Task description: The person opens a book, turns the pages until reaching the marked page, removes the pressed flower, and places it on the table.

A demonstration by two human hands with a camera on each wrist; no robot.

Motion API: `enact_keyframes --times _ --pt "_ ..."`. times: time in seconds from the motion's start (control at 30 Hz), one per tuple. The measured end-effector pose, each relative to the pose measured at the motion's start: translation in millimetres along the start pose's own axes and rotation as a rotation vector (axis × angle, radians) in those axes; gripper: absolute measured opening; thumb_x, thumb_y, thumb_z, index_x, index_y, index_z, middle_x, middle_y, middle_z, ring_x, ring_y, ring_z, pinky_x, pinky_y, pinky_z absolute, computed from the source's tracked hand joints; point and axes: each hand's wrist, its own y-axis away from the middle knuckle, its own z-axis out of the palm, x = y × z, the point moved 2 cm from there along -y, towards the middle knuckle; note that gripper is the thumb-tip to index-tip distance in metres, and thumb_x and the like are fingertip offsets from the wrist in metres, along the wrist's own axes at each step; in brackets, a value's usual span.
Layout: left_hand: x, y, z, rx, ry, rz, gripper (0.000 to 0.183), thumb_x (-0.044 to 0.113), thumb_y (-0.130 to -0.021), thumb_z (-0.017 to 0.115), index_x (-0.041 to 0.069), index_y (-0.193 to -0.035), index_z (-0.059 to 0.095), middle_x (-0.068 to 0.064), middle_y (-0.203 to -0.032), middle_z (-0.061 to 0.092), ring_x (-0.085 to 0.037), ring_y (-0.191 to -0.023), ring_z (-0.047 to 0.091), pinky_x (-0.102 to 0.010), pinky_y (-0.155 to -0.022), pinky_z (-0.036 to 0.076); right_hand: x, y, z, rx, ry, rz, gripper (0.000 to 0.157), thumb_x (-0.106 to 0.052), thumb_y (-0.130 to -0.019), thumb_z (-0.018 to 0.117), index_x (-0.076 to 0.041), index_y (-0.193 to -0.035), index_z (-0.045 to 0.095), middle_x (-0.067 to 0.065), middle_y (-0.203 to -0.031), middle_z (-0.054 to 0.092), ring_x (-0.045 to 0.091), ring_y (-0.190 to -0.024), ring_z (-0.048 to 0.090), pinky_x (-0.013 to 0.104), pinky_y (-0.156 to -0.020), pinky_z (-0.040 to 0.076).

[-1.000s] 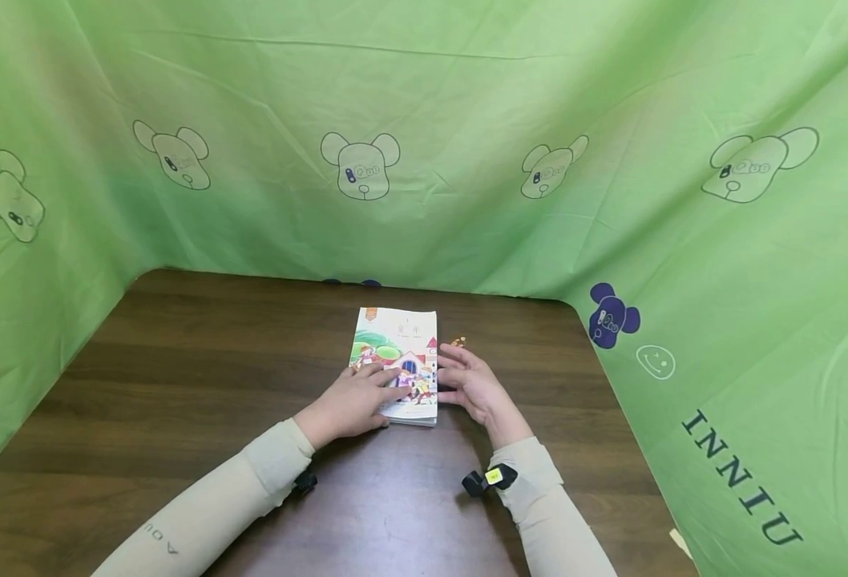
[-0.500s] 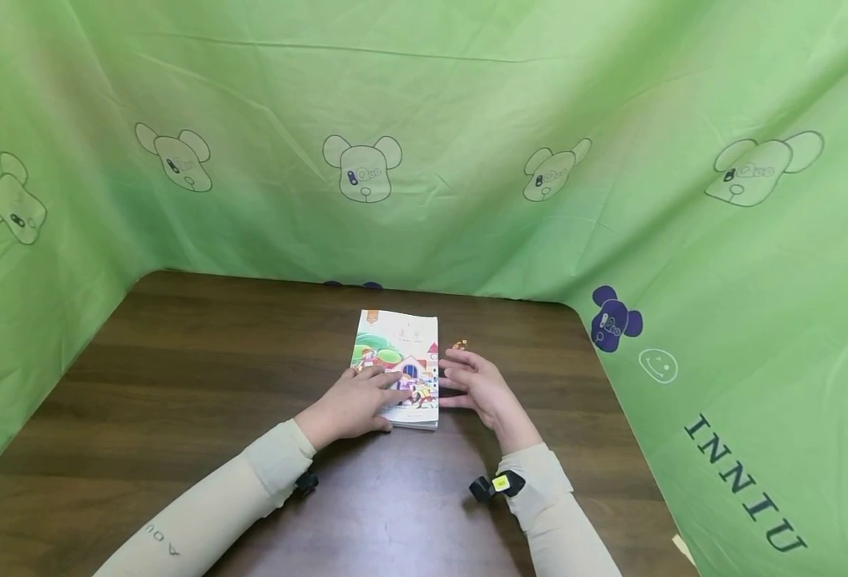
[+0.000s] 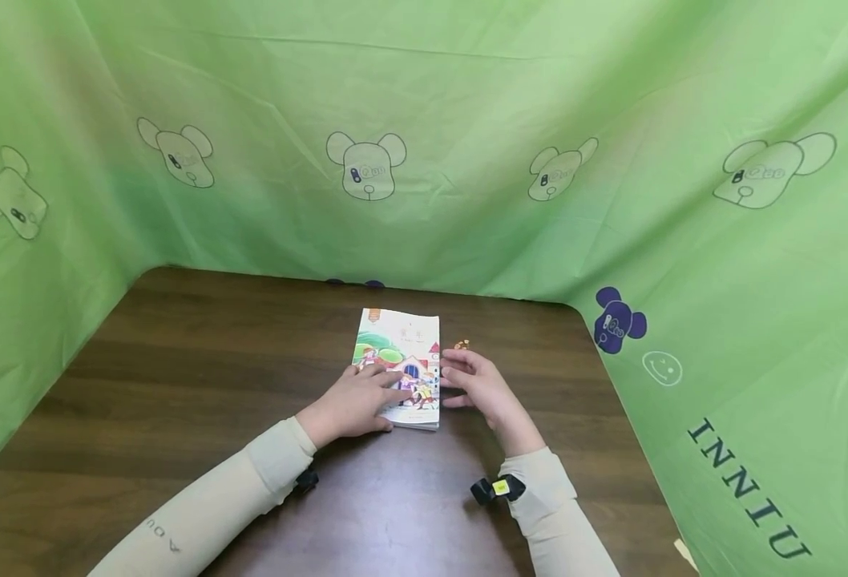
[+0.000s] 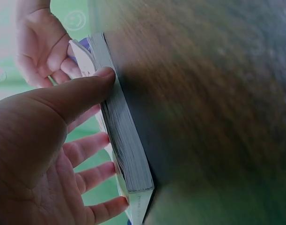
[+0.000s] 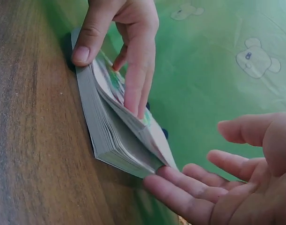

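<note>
A thick paperback book [image 3: 398, 328] with a colourful illustrated cover lies on the table, its spine to the left. Spread over the lower half of the cover is my left hand [image 3: 355, 401], its fingers fairly straight. In the left wrist view its thumb touches the page edges [image 4: 126, 145] on the near side. My right hand [image 3: 485, 393] is at the book's right edge, palm turned inward and fingers relaxed, with fingertips touching the page corner in the right wrist view. There the front cover and some pages [image 5: 133, 122] stand slightly raised, leaving a gap above the rest.
A small orange patterned thing [image 3: 462, 344] lies on the brown wooden table [image 3: 215, 361] just beyond my right fingers. Green cloth [image 3: 453, 224] printed with bear heads hangs around the table's back and sides. A pale strip [image 3: 685, 554] shows at the right table edge.
My right hand has shifted slightly right and nearer me, staying beside the book's edge. The left hand stays on the cover. The head view has moved a little.
</note>
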Motion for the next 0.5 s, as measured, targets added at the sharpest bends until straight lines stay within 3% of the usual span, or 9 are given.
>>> enact_keyframes --times 0.2,0.5 --pt "0.3 0.2 -0.3 0.009 -0.012 0.005 0.062 0.047 -0.092 0.074 0.036 -0.15 0.054 0.001 -0.161 0.043 -0.032 -0.149 0.036 -0.064 -0.111 0.037 -4.2 4.4 5.1 -0.026 0.163 -0.04 0.047 -0.009 -0.103 0.059 0.002 -0.147 0.049 0.026 -0.145 0.054 0.039 -0.12 0.063 0.052 -0.086 0.06" --pt "-0.6 0.3 2.2 0.009 -0.021 0.005 0.062 0.049 -0.094 0.072 0.036 -0.151 0.052 0.001 -0.163 0.041 -0.032 -0.151 0.033 -0.065 -0.113 0.034 -4.7 12.1 4.4 -0.052 0.381 -0.129 0.045 -0.017 -0.102 0.064 -0.001 -0.143 0.056 0.019 -0.143 0.059 0.029 -0.119 0.064 0.046 -0.093 0.057"
